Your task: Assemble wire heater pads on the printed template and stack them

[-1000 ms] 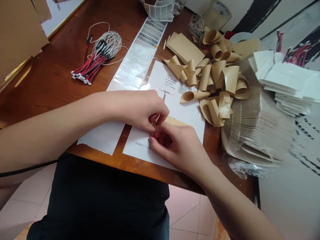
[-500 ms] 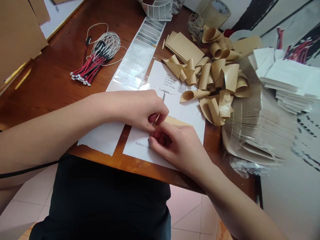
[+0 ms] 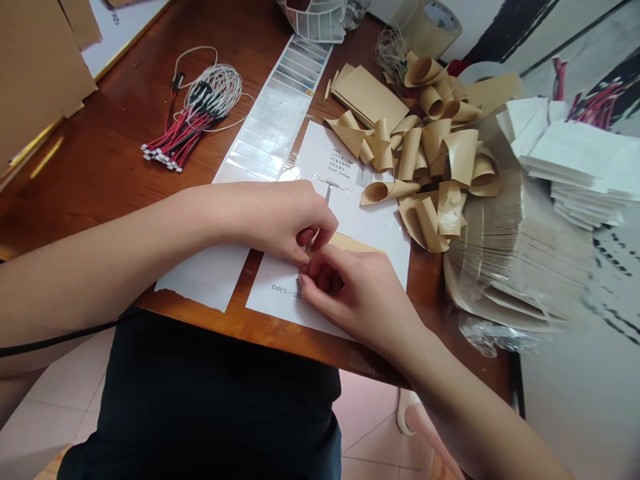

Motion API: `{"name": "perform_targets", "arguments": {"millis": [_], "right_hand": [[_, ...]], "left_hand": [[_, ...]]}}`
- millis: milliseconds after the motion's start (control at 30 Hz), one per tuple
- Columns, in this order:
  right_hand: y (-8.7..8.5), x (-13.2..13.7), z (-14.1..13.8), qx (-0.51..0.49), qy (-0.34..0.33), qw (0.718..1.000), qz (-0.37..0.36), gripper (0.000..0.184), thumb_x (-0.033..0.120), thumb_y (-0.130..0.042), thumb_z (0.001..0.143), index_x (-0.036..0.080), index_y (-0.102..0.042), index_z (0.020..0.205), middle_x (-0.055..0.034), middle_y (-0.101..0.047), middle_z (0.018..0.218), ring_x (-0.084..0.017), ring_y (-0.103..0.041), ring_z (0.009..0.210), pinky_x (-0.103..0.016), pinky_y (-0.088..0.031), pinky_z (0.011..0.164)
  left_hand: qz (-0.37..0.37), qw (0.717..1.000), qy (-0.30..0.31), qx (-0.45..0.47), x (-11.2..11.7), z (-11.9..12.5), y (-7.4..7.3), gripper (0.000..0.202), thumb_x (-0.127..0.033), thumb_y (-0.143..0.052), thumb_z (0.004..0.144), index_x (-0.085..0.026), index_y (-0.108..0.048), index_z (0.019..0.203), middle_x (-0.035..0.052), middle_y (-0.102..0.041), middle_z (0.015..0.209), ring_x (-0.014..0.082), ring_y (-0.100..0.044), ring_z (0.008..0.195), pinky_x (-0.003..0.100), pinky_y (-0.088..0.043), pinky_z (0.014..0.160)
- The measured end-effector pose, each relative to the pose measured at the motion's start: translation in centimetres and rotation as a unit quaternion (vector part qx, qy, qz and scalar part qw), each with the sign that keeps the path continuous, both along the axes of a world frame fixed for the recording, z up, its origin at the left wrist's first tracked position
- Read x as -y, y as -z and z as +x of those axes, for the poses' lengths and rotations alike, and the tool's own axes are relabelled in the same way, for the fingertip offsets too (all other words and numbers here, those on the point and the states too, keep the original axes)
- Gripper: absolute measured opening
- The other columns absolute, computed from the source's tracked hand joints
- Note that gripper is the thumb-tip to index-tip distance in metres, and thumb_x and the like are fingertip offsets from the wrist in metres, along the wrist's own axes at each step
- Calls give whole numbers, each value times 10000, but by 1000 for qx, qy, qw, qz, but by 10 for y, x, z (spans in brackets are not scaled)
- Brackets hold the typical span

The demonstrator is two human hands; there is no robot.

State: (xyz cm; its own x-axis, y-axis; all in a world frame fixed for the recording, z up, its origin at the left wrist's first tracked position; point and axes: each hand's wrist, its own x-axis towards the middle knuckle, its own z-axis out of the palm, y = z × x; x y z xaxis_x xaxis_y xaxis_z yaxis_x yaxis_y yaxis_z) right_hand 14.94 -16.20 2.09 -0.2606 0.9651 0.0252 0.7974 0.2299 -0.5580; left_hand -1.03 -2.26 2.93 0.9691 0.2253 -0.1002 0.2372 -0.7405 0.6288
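Note:
A piece of brown kraft paper (image 3: 357, 245) lies over a white printed sheet (image 3: 280, 303) near the table's front edge. My left hand (image 3: 303, 217) reaches in from the left, thumb and forefinger pinched at the paper's left end. Against those fingertips, my right hand (image 3: 357, 287) is closed too, its fingers curled and thumb pressed in at the same end. The pinched part is hidden by my fingers. Beyond my hands, a thin clear strip (image 3: 331, 183) lies across the sheet below some printed lines.
Rolled kraft paper pieces (image 3: 413, 153) and a flat stack (image 3: 370, 97) lie behind right. Bundled red-black wires (image 3: 183, 137) rest at left. A label strip (image 3: 285, 100) runs back. Bagged brown paper (image 3: 495, 247) and white packets (image 3: 580, 153) stand right; cardboard (image 3: 40, 73) is far left.
Both hands stay at nearly the same spot, still pinched together over the kraft paper. A pale rounded shape, perhaps a foot, has come into view under the table at lower right.

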Motion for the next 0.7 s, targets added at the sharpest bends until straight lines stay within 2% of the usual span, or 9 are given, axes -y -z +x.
{"name": "perform_targets", "arguments": {"millis": [433,700], "right_hand": [[-3,-2,1,-11,-3,1000,-16,115,188,-600,860,212,-547,761,61,-575,586,-92,-500,516,-234,-332,552],[-3,4,1,40,-31,999,19,91,199,-573,885,192,-597,797,26,-641,660,-98,-518,541,-250,-322,560]], "left_hand": [[-2,1000,-4,3,0,-1,0,31,-223,-745,768,-201,-735,787,-12,-705,766,106,-589,652,251,-340,586],[-2,1000,-6,-16,0,-1,-3,49,-219,-720,762,-201,-743,801,-7,-711,784,117,-605,679,259,-362,618]]}}
